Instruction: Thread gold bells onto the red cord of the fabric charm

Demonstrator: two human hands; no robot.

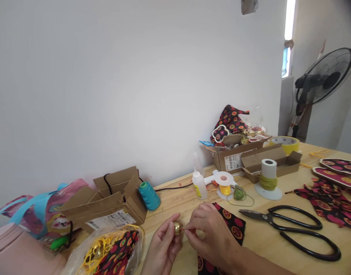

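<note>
My left hand point(164, 246) pinches a small gold bell point(178, 228) between thumb and fingers, low in the middle of the view. My right hand point(211, 235) is closed just right of the bell, its fingertips pinched on something thin that meets the bell; I cannot make out what it is. Under my right hand lies a piece of black cloth point(235, 225) with red and orange circles. Both hands hover over the wooden table point(258, 236).
Large black scissors point(293, 229) lie to the right. Behind the hands stand a glue bottle point(199, 184), spools of yellow point(225, 186) and green cord point(268, 176), a teal thread cone point(149, 195), cardboard boxes point(106, 202) and a plastic bag point(112, 250) of cords and cloth. A fan point(326, 78) stands far right.
</note>
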